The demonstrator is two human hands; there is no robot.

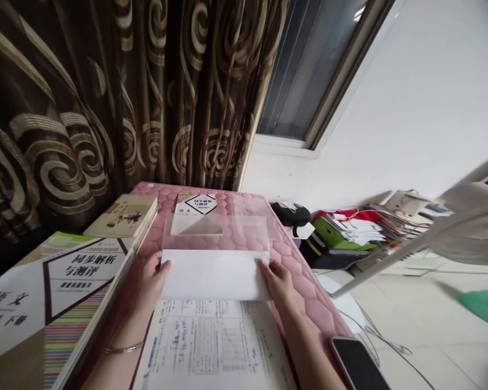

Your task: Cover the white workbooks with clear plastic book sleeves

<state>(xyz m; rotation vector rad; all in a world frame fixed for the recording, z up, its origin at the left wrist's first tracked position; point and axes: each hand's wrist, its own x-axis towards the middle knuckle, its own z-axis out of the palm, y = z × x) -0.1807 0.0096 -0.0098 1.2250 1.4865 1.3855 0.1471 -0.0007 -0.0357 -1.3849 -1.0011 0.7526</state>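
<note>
My left hand (152,281) and my right hand (277,281) each pinch one side edge of a clear plastic sleeve (215,241) with a white sheet (215,276) in its lower half. I hold it upright over a pink quilted surface (301,271). Below it lies an open printed workbook (215,346) between my forearms. A silver bracelet sits on my left wrist.
A stack of textbooks (57,287) lies at the left, with a smaller book (124,215) behind it and another book (196,203) at the far edge. A dark phone (358,365) rests at the right corner. Brown patterned curtains (106,92) hang behind. Cluttered papers (361,225) and a white fan (467,227) stand to the right.
</note>
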